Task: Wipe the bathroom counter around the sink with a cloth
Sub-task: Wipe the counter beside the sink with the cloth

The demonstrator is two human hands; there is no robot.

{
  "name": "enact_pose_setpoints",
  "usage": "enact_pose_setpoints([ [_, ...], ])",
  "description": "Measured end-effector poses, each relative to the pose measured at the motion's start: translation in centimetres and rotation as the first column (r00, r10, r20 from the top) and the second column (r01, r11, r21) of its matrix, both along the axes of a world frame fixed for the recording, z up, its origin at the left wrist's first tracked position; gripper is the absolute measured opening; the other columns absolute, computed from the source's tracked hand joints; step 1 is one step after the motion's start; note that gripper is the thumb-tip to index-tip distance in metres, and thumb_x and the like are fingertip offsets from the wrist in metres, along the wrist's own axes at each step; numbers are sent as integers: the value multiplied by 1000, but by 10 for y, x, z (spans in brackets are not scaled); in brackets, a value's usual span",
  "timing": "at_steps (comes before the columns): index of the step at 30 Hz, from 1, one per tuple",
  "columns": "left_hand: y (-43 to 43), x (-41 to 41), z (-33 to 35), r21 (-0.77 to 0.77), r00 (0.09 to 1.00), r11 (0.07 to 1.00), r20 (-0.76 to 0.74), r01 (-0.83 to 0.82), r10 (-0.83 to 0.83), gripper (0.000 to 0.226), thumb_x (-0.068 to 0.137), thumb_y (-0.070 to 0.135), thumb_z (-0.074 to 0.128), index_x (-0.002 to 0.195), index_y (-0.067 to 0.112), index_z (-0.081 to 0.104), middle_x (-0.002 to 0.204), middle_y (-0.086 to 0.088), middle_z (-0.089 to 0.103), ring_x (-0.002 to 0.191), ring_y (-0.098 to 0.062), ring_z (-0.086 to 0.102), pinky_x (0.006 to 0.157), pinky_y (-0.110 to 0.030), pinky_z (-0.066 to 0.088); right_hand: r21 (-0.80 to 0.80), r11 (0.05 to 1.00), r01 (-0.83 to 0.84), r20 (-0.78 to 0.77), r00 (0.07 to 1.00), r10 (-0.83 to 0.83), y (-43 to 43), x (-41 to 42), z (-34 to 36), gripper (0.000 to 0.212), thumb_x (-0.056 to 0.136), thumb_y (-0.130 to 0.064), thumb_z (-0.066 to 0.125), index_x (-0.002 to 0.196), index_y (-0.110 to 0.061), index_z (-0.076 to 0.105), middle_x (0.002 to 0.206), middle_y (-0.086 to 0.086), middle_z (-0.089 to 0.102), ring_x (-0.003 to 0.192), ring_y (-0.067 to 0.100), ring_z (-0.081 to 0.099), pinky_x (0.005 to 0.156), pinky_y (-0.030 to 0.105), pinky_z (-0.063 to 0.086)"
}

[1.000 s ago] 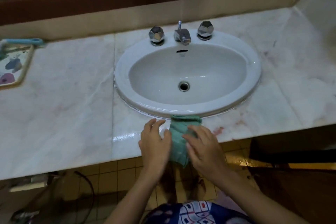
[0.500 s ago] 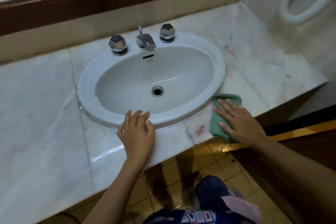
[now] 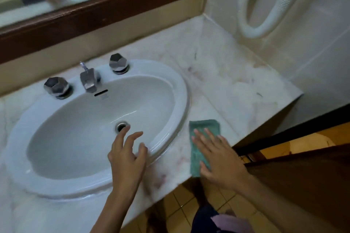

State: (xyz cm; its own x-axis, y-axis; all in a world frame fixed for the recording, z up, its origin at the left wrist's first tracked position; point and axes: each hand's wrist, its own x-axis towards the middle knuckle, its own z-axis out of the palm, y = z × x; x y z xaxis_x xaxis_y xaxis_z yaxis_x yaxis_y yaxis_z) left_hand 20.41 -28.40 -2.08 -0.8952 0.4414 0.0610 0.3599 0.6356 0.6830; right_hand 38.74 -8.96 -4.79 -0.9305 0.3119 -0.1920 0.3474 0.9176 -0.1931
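Note:
A green cloth [image 3: 203,128] lies flat on the pale marble counter [image 3: 233,89], just right of the white oval sink [image 3: 176,89]. My right hand [image 3: 217,157] presses on the cloth with straight, spread fingers and covers its lower half. My left hand [image 3: 126,155] hovers over the sink's front rim with loosely spread fingers and holds nothing. The marble shows reddish stains near the front edge [image 3: 161,179] and behind the sink's right side.
A chrome tap [image 3: 88,79] stands between two faceted knobs [image 3: 56,85] [image 3: 118,63] at the sink's back. A mirror with a brown frame [image 3: 106,11] runs behind. A tiled wall with a white loop rail [image 3: 255,28] closes the counter's right end. Yellow floor tiles [image 3: 181,200] lie below.
My right hand has slid the cloth from the sink's front round to its right side. My left hand has lifted off the front rim. The view has swung right.

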Motion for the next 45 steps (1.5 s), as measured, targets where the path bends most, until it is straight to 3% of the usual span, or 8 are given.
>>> enact_pose_setpoints([
  [9, 134, -3, -4, 60, 1000, 998, 28, -7, 5, 36, 81, 29, 49, 111, 21, 69, 141, 7, 49, 95, 36, 34, 78, -33, 44, -85, 828, 554, -6, 831, -556, 204, -139, -12, 71, 93, -53, 30, 152, -18, 13, 162, 2, -2, 147, 27, -9, 114, 55, 0],
  [13, 158, -15, -7, 48, 999, 998, -7, -36, 37, 38, 85, 31, 45, 116, 22, 65, 141, 9, 48, 117, 18, 38, 83, -13, 37, -76, 916, 394, -127, 907, -401, 125, -144, -13, 76, 88, -52, 25, 152, -11, 21, 161, 9, 9, 147, 33, 1, 115, 56, 8],
  [16, 173, -25, -9, 6, 1000, 1000, -15, -24, 24, 44, 87, 34, 43, 128, 21, 56, 147, 6, 41, 134, -8, 38, 103, -31, 37, -127, 980, 150, -121, 979, -166, 80, -72, -5, 75, 90, -55, 33, 153, -19, 16, 162, -1, 6, 148, 24, -3, 117, 51, 8],
  [20, 188, -30, -12, -78, 999, 997, 32, 23, -21, 48, 95, 32, 45, 141, 21, 38, 154, 3, 30, 139, -16, 33, 108, -39, 35, -2, 953, 303, -61, 951, -302, 138, -12, -9, 79, 83, -60, 34, 153, -26, 17, 161, -7, 4, 148, 19, -2, 117, 48, 11],
  [26, 198, -24, -16, -142, 998, 990, 60, -15, 24, 46, 95, 33, 38, 140, 24, 32, 144, 3, 38, 125, -18, 47, 92, -40, 43, 18, 819, 574, -54, 818, -572, 227, -111, -16, 81, 83, -60, 24, 153, -20, 14, 162, 0, -1, 147, 27, -7, 116, 53, 5],
  [32, 199, -26, -20, -139, 999, 990, 38, 3, 2, 43, 95, 29, 38, 138, 22, 33, 141, 5, 37, 121, -19, 50, 88, -41, 45, -30, 932, 360, -117, 925, -361, 168, -198, -16, 78, 90, -58, 31, 153, -16, 14, 162, 4, 5, 147, 30, -5, 116, 55, 4],
  [41, 197, -27, -19, -153, 999, 988, 48, 20, -12, 39, 97, 29, 36, 135, 21, 36, 140, 3, 36, 113, -23, 55, 80, -37, 40, -244, 956, 166, -153, 966, -206, 121, -66, -4, 64, 83, -36, 36, 146, -24, 38, 156, -8, 27, 146, 15, 14, 116, 37, 7],
  [45, 197, -26, -15, -142, 999, 990, 50, 23, -16, 38, 98, 26, 37, 134, 17, 39, 139, 0, 38, 111, -25, 55, 77, -35, 39, -336, 904, 265, -399, 829, -391, 129, -74, 37, 43, 78, -25, 47, 114, -14, 68, 107, -1, 69, 110, 19, 54, 97, 30, 37],
])
